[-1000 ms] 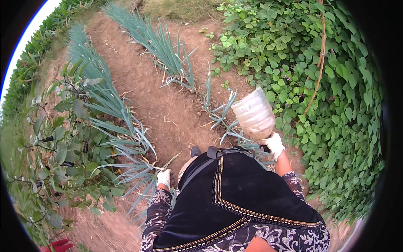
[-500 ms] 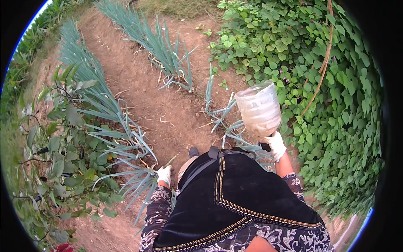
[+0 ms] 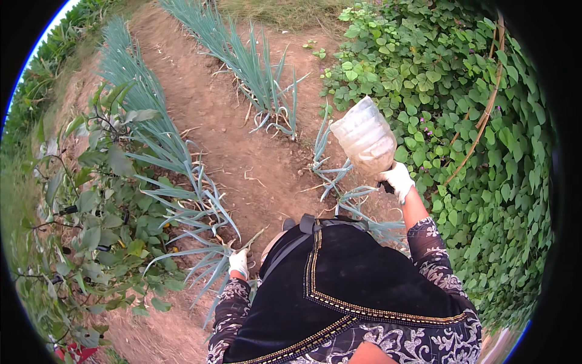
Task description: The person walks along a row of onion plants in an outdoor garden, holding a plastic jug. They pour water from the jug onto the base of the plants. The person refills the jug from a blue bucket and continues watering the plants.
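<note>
My right hand (image 3: 398, 179), in a white glove, grips the neck of a clear plastic bottle (image 3: 362, 136) held bottom-up above a small leek-like plant (image 3: 330, 173) by the vine hedge. My left hand (image 3: 239, 262), also in a white glove, hangs low beside my hip with its fingers curled; it touches the long blue-green leaves of a plant (image 3: 200, 212) in the left row. Whether it holds anything I cannot tell. My dark embroidered garment (image 3: 339, 291) fills the lower middle.
A bare dirt path (image 3: 233, 142) runs between two rows of blue-green leek-like plants (image 3: 251, 60). A dense green vine hedge (image 3: 485, 151) with wooden sticks stands on the right. Broad-leaved bushes (image 3: 97, 218) crowd the left.
My right hand has lifted the bottle higher and tipped it more upright, bottom up. My left hand stays low by the left row.
</note>
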Tool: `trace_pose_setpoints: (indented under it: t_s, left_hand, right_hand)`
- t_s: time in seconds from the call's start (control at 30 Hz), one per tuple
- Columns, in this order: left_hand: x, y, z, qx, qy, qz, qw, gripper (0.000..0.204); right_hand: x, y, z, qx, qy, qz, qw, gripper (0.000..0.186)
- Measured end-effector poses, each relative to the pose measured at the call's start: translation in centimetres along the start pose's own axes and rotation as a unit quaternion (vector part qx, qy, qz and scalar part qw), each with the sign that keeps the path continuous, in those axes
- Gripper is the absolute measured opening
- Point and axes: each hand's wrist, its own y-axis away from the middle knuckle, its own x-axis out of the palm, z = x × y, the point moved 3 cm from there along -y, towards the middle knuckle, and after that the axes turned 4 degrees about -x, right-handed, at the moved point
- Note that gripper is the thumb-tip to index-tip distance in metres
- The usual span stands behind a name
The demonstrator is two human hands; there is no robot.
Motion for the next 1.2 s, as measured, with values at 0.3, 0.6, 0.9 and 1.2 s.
trace_pose_setpoints:
  t_s: [0.3, 0.6, 0.9, 1.2]
  left_hand:
    - [1.0, 1.1, -4.2, 0.006, -0.001, 0.009, 1.0, 0.025]
    - [1.9, -0.2, -7.6, 0.041, 0.041, 0.073, 0.996, 0.029]
    - [2.7, 0.6, -10.6, 0.075, 0.052, 0.069, 0.993, 0.025]
    - [3.7, -0.4, -17.7, 0.104, 0.028, 0.087, 0.99, 0.03]
  right_hand:
    - [2.2, -0.6, 1.9, 0.008, -0.111, -0.004, 0.994, 0.039]
    - [4.7, 0.9, 3.5, -0.033, -0.216, -0.01, 0.976, 0.043]
    - [6.1, -2.9, 5.1, -0.025, -0.149, 0.027, 0.988, 0.043]
    - [9.0, -9.7, 7.0, 0.005, 0.023, 0.017, 1.0, 0.042]
